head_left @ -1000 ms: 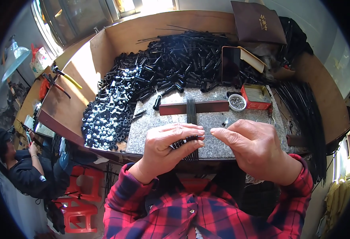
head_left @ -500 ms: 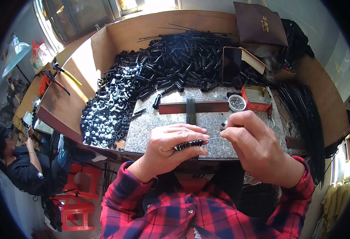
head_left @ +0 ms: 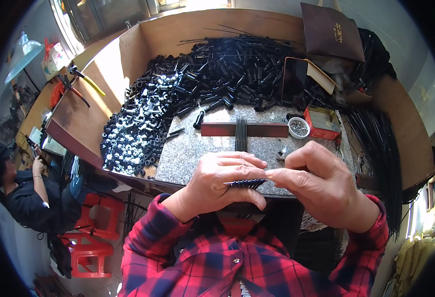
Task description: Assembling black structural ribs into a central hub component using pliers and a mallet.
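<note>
My left hand (head_left: 225, 175) is closed round a flat bundle of thin black rods (head_left: 241, 141). Their near ends form a dark, beaded-looking row (head_left: 248, 183) between thumb and fingers. The far part of the bundle lies across a dark red bar (head_left: 217, 129) on a speckled stone slab (head_left: 178, 166). At the row's right end, my right hand (head_left: 321, 180) pinches with thumb and forefinger, the fingertips against the left ones. A thin pale wire (head_left: 227, 183) sticks out at the row's left end; the part in the right fingertips is mostly hidden.
Black tubular parts (head_left: 143, 123) are heaped behind and left of the slab. A white cup (head_left: 299, 127) of small metal bits, a red box (head_left: 323, 123) and a phone (head_left: 294, 79) stand right. Long black rods (head_left: 378, 148) line the right side. Another person (head_left: 34, 193) sits at left.
My right hand has moved left, up to the left fingertips. The wire, stretched between the hands before, now shows at the row's left end. The view has shifted slightly.
</note>
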A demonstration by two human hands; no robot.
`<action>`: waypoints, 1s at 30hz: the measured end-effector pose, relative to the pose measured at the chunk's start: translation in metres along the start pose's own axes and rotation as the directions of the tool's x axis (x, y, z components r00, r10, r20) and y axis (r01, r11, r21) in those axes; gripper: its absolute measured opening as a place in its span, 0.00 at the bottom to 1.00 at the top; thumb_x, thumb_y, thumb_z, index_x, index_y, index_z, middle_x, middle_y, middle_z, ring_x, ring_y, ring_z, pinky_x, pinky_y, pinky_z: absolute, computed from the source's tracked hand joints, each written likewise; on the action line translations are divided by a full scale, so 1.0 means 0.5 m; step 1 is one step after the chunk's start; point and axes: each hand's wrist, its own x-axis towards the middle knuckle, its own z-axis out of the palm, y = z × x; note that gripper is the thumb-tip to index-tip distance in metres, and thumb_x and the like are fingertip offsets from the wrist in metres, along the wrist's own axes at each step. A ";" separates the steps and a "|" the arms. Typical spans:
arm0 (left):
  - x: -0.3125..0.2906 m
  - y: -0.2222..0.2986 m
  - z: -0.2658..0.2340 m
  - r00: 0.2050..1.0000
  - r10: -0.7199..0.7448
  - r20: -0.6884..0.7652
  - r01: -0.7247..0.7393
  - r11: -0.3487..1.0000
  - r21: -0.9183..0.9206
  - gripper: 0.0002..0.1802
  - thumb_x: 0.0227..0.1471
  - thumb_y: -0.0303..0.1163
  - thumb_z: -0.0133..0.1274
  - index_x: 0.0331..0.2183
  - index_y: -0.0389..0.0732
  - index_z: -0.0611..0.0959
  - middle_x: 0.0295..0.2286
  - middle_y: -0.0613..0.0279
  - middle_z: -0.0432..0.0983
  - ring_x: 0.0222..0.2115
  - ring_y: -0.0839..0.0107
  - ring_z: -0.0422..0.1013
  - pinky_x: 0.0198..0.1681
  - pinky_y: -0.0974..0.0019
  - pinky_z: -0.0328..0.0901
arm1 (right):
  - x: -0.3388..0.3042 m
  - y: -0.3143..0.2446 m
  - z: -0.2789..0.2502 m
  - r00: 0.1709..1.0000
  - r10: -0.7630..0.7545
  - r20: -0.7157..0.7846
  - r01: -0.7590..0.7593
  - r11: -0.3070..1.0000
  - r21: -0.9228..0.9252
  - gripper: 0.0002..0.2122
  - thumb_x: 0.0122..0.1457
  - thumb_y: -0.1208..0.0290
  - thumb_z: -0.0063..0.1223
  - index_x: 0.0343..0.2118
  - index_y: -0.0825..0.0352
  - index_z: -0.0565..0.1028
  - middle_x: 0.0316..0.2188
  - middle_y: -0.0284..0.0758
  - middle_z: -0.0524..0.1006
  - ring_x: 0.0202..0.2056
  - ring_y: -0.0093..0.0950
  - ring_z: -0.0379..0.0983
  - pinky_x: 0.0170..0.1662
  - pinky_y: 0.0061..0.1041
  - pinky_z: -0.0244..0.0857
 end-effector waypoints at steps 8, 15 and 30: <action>-0.033 -0.017 0.025 0.999 -0.049 0.000 0.049 0.999 -0.012 0.24 0.32 0.45 0.68 0.31 0.40 0.82 0.28 0.57 0.79 0.33 0.58 0.76 0.39 0.61 0.71 | 0.043 -0.021 0.033 0.997 0.054 0.049 -0.065 0.963 0.263 0.13 0.47 0.78 0.61 0.38 0.68 0.77 0.27 0.37 0.71 0.27 0.31 0.71 0.29 0.26 0.66; -0.139 -0.104 0.056 0.898 -0.253 0.359 0.053 0.875 0.481 0.47 0.34 0.58 0.61 0.53 0.41 0.70 0.54 0.52 0.63 0.58 0.55 0.55 0.59 0.47 0.51 | 0.059 -0.008 0.030 0.996 0.047 0.073 -0.061 0.976 0.211 0.08 0.47 0.78 0.61 0.32 0.70 0.77 0.26 0.38 0.73 0.25 0.31 0.71 0.27 0.26 0.65; 0.074 0.019 -0.021 0.827 -0.350 0.439 0.359 0.931 0.064 0.15 0.48 0.40 0.58 0.30 0.36 0.79 0.19 0.49 0.73 0.23 0.47 0.70 0.28 0.58 0.65 | 0.180 -0.058 -0.198 0.835 0.496 -0.240 -0.476 0.869 0.139 0.07 0.58 0.76 0.46 0.37 0.67 0.75 0.34 0.32 0.73 0.32 0.18 0.69 0.35 0.15 0.64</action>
